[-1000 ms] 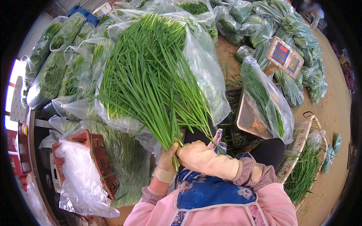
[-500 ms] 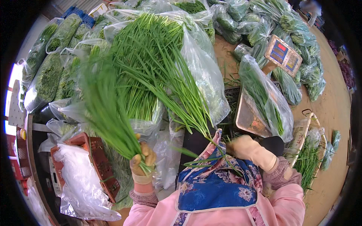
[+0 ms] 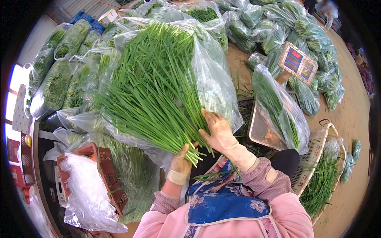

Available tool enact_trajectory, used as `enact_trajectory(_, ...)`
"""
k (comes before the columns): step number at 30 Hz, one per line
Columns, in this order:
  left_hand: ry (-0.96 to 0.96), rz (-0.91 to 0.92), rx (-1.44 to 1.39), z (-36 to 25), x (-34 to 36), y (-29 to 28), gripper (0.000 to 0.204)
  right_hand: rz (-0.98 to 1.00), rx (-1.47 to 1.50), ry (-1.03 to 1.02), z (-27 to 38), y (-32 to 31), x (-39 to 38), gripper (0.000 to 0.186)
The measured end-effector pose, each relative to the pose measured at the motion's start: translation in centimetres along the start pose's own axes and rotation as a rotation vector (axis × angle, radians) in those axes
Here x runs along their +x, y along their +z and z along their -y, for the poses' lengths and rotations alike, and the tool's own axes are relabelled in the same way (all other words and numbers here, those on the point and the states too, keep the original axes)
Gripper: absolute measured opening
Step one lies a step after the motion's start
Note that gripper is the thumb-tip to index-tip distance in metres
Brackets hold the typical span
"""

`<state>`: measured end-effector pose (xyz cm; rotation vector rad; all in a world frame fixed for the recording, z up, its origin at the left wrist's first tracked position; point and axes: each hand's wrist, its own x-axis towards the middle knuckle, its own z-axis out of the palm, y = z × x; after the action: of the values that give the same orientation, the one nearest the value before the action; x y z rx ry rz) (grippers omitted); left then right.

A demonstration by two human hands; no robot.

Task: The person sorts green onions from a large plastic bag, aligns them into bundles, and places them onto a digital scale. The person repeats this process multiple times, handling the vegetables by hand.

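Two gloved hands are handling one bunch of long green stalks [image 3: 152,115], which is fanning out over a clear plastic bag [image 3: 216,87] in front of the person. The left hand [image 3: 181,160] is gripping the bunch near its pale lower ends. The right hand [image 3: 218,135] is touching the bunch's right edge, thumb and fingers spread — whether it is grasping any stalks, I cannot tell. To the right, a bagged bundle [image 3: 278,109] is lying on a scale tray [image 3: 262,133]; at left, white plastic [image 3: 85,190] is draping over a red crate [image 3: 115,180].
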<state>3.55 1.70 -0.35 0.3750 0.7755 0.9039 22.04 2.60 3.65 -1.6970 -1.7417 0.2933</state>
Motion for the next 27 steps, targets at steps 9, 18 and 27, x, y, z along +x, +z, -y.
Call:
enact_trajectory(9, 0.163, -0.02, 0.1, 1.6, -0.2, -0.2, 0.051, -0.003, -0.029, -0.275, 2.8, 3.0, 0.1, 0.06)
enact_trajectory(18, -0.022, 0.105, -0.145, -0.1, -0.9, 0.4, 0.064, 0.139, 0.377, -0.55, 4.9, 0.7, 0.0, 0.045)
enact_trajectory(27, -0.017, 0.055, -0.171, -1.0, -2.0, 0.7, 0.042, 0.43, 0.511, 0.416, 3.5, 0.6, -1.1, 0.037)
